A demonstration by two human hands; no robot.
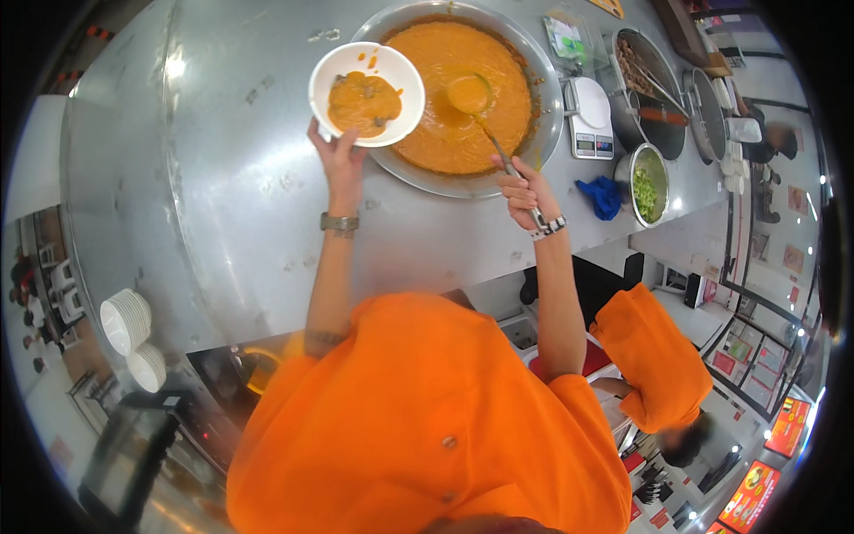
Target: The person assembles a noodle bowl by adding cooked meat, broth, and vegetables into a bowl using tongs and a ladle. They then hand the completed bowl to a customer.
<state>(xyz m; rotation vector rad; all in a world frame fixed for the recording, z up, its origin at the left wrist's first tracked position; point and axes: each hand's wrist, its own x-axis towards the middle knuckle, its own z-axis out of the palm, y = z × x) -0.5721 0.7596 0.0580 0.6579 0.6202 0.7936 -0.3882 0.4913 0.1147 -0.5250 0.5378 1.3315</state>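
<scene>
My left hand (340, 153) grips the near rim of a white bowl (408, 120), thumb at its edge. Orange sauce with a few dark chunks (363, 102) lies in the bowl, and some drips mark its inner wall. The bowl is held over the left edge of a wide metal basin (546, 133) full of orange sauce (445, 53). In my right hand (527, 191) is the handle of a ladle (495, 145). The ladle's head rests in the basin's sauce and is filled with it.
Right of the basin stand a white kitchen scale (591, 105), a crumpled blue cloth (602, 198) and a pot of chopped greens (646, 184). Beyond is a large pot (636, 58) with brown chunks and tongs. Stacked white bowls (126, 322) sit far left. Another person in orange (654, 356) is at right.
</scene>
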